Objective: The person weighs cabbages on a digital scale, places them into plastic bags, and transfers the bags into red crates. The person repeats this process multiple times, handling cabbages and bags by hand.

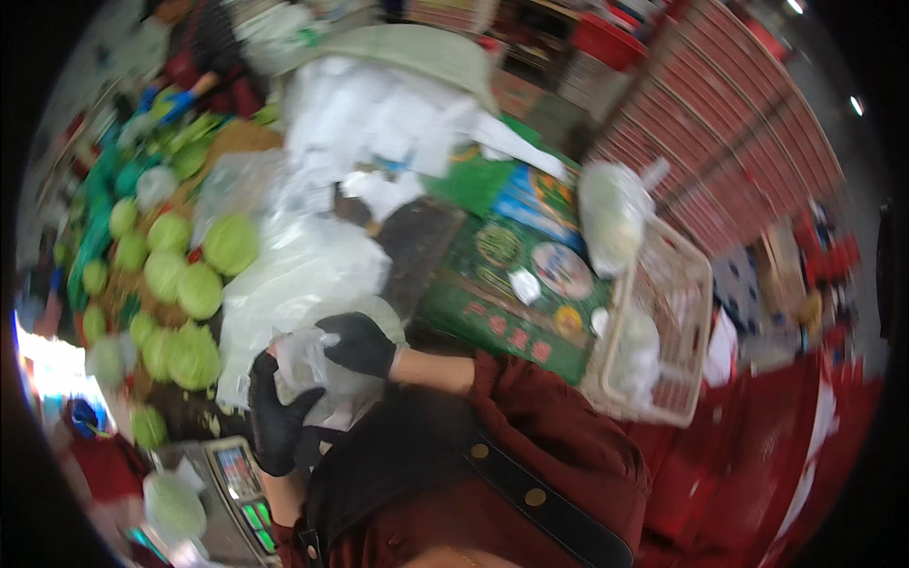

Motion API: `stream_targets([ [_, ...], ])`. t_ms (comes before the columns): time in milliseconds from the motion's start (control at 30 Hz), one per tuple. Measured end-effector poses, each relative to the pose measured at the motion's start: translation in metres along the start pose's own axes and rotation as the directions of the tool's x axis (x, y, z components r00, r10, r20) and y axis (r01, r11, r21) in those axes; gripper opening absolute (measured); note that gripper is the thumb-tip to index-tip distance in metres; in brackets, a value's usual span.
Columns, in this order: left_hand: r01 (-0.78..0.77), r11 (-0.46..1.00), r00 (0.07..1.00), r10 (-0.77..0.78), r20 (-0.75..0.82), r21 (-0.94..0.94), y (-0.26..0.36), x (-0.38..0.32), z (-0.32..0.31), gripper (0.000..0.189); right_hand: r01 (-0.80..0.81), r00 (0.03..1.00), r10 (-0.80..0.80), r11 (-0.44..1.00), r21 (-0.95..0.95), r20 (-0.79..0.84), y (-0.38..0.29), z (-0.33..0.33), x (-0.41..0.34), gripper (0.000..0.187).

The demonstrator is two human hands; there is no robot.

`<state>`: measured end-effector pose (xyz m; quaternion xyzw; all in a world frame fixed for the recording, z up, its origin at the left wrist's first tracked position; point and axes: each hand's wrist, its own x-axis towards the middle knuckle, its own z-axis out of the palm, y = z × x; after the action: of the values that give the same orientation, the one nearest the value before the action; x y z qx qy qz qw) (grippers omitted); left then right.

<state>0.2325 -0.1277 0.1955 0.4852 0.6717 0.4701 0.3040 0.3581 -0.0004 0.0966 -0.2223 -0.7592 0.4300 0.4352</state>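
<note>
Both of my hands wear black gloves and are close together in front of my apron. My right hand (358, 344) grips the upper part of a clear plastic bag (312, 362). Against the bag's left side is my left hand (280, 419), thumb apart from the fingers, with some of the film between them. Something pale green shows faintly through the plastic, but blur hides what it is. Beneath and beyond my hands spreads a stack of clear plastic bags (305, 263).
Several green cabbages (200, 291) lie to the left. A digital scale (231, 468) stands lower left, a bagged cabbage (174, 504) on it. At right, a plastic crate (699, 312) holds bagged produce, with another bagged vegetable (614, 216) at its rim. A co-worker's blue-gloved hand (176, 106) handles greens.
</note>
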Motion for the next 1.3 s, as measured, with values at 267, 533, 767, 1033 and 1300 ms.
stream_targets([
  [267, -0.545, 0.838, 0.821, 0.537, 0.196, -0.012, -0.003, 0.047, 0.124, 0.064, -0.179, 0.906, 0.016, 0.920, -0.349, -0.422, -0.030, -0.107, -0.037, 0.021],
  [533, -0.646, 0.729, 0.627, 0.676, 0.387, -0.227, 0.044, 0.120, 0.294, 0.054, -0.465, 0.881, 0.290, 0.669, -0.580, -0.373, -0.046, -0.266, -0.064, 0.037],
  [767, -0.734, 0.666, 0.611, 0.564, 0.555, 0.133, 0.027, 0.118, 0.401, 0.012, -0.507, 0.573, 0.154, 0.839, -0.200, -0.805, 0.080, -0.497, -0.092, 0.074],
  [1033, -0.489, 0.858, 0.773, 0.509, 0.378, -0.154, 0.054, 0.121, 0.439, 0.009, -0.802, 0.473, 0.349, 0.551, -0.231, -0.809, 0.262, -0.665, -0.088, 0.061],
  [1300, -0.626, 0.770, 0.773, 0.593, 0.223, 0.125, 0.070, 0.130, 0.457, 0.017, -0.478, 0.854, 0.330, 0.803, -0.357, -0.402, 0.117, -0.491, -0.100, 0.029],
])
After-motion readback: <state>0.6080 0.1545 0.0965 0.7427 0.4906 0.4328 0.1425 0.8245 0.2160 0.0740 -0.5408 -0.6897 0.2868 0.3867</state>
